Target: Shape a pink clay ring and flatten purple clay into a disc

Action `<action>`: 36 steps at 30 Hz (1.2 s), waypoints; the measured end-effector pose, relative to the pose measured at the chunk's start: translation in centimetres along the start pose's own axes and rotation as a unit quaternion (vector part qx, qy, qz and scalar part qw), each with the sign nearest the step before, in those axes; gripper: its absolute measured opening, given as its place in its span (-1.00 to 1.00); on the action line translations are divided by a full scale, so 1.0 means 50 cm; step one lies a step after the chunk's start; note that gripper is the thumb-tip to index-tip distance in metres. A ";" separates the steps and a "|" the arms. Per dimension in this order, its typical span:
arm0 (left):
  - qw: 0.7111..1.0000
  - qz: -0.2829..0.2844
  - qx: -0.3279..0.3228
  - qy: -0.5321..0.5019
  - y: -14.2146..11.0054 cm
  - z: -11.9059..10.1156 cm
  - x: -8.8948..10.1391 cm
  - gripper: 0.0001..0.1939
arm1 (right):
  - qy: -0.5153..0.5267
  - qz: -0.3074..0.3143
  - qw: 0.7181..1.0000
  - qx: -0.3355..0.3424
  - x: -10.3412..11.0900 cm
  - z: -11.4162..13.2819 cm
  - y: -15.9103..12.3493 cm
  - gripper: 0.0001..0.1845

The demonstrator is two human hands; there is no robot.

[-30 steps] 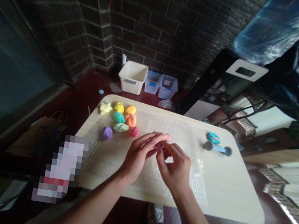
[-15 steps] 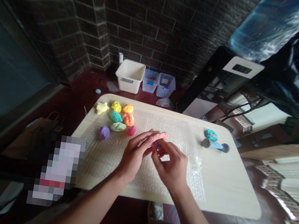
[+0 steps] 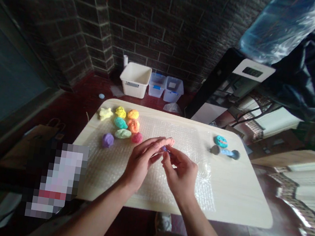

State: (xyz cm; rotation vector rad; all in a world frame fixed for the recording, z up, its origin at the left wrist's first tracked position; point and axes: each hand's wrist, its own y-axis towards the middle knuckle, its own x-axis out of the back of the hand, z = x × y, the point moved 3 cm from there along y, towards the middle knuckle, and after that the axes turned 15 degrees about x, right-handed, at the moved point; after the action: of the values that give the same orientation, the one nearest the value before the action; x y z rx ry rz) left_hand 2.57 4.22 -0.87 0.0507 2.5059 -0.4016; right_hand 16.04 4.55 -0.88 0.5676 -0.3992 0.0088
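Over the middle of the bubble wrap (image 3: 147, 187), my left hand (image 3: 142, 157) and my right hand (image 3: 181, 169) meet at the fingertips. Between them shows a small bluish-purple piece of modelling clay (image 3: 164, 148), mostly hidden by the fingers. My right thumb and fingers pinch at it, while the long fingers of my left hand curve over its far side. To the left lie several clay lumps: a purple lump (image 3: 108, 140), a pale green lump (image 3: 123, 133), a crimson lump (image 3: 137, 138), an orange lump (image 3: 133, 126) and a teal lump (image 3: 120, 123).
On the table's (image 3: 246, 194) right side lie a teal clay disc (image 3: 220, 141) with a pinkish stripe and a blue dumbbell shape (image 3: 225, 152) with grey ends. Behind the table stand a white bin (image 3: 134, 87), two clear tubs and a water dispenser (image 3: 217, 91).
My right fingers have shifted slightly against the purple piece, and a bit more of it shows. Both hands stay together in the same place; the view has moved slightly.
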 end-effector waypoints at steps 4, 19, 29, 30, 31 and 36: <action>1.000 -0.002 0.005 0.002 -0.001 0.000 -0.002 -0.73 | -0.075 0.027 0.993 0.088 0.005 0.019 0.006 -0.77; 0.999 0.021 -0.008 -0.026 -0.008 0.002 -0.012 -0.74 | -0.190 0.105 0.960 0.176 0.001 0.045 0.012 -0.83; 1.000 0.015 -0.015 -0.015 -0.009 -0.001 -0.012 -0.74 | -0.197 0.122 0.958 0.170 -0.006 0.044 0.011 -0.83; 1.000 0.015 -0.015 -0.015 -0.009 -0.002 -0.011 -0.74 | -0.193 0.121 0.959 0.168 -0.005 0.044 0.011 -0.82; 1.000 0.015 -0.014 -0.014 -0.009 -0.003 -0.011 -0.74 | -0.187 0.119 0.961 0.165 -0.004 0.044 0.011 -0.81; 0.999 0.016 -0.014 -0.023 -0.005 -0.005 -0.010 -0.72 | -0.139 0.093 0.976 0.137 0.006 0.045 0.010 -0.69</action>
State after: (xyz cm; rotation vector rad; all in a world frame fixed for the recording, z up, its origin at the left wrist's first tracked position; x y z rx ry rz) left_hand 2.80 4.08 -0.33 0.0700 2.4619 -0.3493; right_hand 15.44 3.78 1.22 0.8047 -0.7312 0.1686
